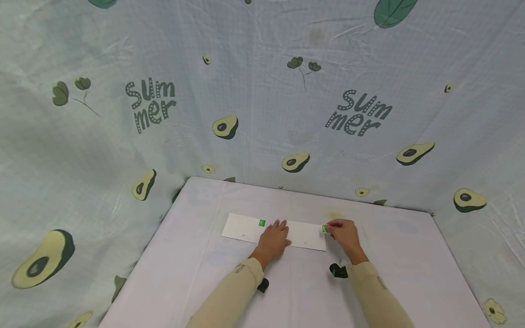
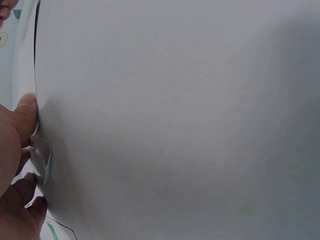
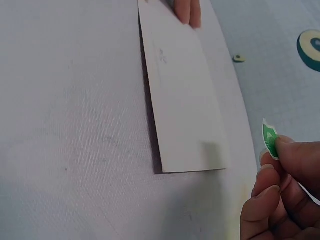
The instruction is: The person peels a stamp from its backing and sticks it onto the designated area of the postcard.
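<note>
White flat paper, like envelopes laid end to end, lies across the table in the head view. On its left part sits a green sticker, near the top edge. My left hand rests with extended fingers over the middle, hiding the paper there. Between thumb and index finger, my right hand pinches a second green sticker by the paper's upper right corner. That sticker curls slightly and has a white border. In the left wrist view, my thumb and fingertips show at the left edge.
The pale table ends at a hanging cloth printed with avocados and "summer", which also runs along both sides. Black wrist devices sit beneath the beige sleeves. Small print marks the paper's lower part.
</note>
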Action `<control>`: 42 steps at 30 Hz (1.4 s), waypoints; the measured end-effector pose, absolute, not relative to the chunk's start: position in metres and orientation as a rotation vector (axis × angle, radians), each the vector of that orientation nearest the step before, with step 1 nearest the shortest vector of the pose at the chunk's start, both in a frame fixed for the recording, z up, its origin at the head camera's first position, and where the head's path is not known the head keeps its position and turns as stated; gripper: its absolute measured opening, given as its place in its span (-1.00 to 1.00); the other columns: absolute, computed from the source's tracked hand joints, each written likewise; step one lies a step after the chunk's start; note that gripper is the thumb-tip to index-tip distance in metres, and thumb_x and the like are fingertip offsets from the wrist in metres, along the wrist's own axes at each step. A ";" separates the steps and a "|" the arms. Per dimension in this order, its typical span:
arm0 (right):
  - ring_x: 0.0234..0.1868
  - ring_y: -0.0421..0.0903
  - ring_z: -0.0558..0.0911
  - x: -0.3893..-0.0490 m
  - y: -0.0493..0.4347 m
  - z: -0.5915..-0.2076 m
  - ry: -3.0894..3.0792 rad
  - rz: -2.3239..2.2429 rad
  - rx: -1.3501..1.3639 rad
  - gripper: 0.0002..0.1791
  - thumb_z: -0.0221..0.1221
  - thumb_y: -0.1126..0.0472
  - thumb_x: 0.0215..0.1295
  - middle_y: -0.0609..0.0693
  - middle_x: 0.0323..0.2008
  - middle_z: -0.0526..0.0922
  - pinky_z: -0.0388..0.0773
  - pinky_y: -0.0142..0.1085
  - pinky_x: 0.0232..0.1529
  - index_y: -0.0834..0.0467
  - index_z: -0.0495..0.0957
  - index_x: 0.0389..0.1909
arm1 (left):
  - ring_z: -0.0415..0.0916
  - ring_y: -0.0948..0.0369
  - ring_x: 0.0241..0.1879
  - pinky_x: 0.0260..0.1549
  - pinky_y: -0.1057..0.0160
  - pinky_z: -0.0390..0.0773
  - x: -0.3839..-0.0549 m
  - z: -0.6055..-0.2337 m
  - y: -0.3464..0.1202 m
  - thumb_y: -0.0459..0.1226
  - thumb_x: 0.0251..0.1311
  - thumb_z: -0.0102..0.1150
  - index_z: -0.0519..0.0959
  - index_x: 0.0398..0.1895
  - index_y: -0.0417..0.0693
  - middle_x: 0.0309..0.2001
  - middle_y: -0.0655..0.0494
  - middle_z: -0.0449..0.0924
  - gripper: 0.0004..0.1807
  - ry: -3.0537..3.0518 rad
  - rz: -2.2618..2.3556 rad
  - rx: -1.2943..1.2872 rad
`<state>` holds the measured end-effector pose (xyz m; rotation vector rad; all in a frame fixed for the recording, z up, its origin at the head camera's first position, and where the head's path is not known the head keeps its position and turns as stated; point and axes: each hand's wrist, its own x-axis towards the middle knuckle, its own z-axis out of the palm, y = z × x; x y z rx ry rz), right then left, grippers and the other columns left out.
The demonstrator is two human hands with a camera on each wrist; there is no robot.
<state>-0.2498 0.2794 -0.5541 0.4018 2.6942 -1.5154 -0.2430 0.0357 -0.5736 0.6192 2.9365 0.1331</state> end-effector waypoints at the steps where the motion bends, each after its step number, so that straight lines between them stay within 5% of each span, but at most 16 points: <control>1: -0.39 -0.12 0.57 -0.252 0.280 -0.557 2.685 -1.502 0.417 -0.78 0.27 0.28 0.41 0.06 -0.35 0.71 0.55 -0.34 -0.37 0.35 0.71 -0.08 | 0.23 0.09 0.61 0.56 0.09 0.32 -0.244 -0.574 0.036 0.05 0.51 0.11 0.43 0.50 -0.03 0.60 0.12 0.29 -0.38 2.934 0.128 0.618; 8: -0.40 -0.09 0.55 -0.263 0.280 -0.569 2.693 -1.410 0.434 -0.79 0.29 0.26 0.38 0.07 -0.41 0.69 0.51 -0.35 -0.40 0.36 0.72 -0.13 | 0.26 0.10 0.59 0.54 0.10 0.35 -0.243 -0.573 0.035 0.05 0.49 0.14 0.46 0.48 -0.01 0.58 0.13 0.33 -0.39 2.933 0.112 0.635; 18: -0.37 -0.09 0.63 -0.270 0.274 -0.572 2.768 -1.261 0.417 -0.81 0.29 0.28 0.38 0.22 -0.23 0.75 0.56 -0.39 -0.42 0.36 0.74 -0.17 | 0.25 0.11 0.60 0.55 0.10 0.35 -0.243 -0.570 0.036 0.04 0.48 0.15 0.44 0.49 -0.02 0.59 0.13 0.32 -0.38 2.920 0.123 0.620; 42: -0.30 0.02 0.60 -0.281 0.265 -0.572 2.874 -0.978 0.408 -0.88 0.31 0.29 0.30 0.16 -0.31 0.73 0.50 -0.30 -0.39 0.29 0.71 -0.33 | 0.22 0.10 0.61 0.56 0.09 0.33 -0.246 -0.568 0.036 0.03 0.50 0.13 0.42 0.51 -0.02 0.61 0.12 0.29 -0.38 2.907 0.121 0.615</control>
